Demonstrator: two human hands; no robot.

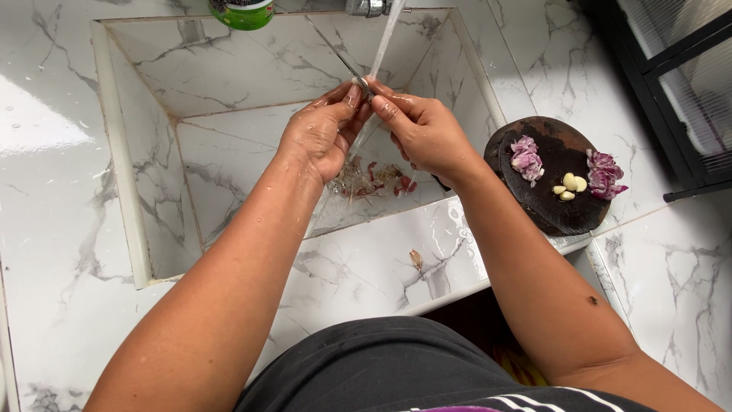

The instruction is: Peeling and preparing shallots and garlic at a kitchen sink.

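White veined marble counter gleams in daylight beside a dark-framed window.

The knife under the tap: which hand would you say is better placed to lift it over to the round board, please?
Probably the right hand: its grip is on the knife near the handle end, and the round board lies on that side. The left hand only pinches near the blade.

A white marble-veined counter carries everything here, with a square sink of the same stone sunk into it. On its right side lies a round dark wooden chopping board, partly over the sink's edge. A single scrap of peel lies on the front ledge, and a green container stands behind the sink.
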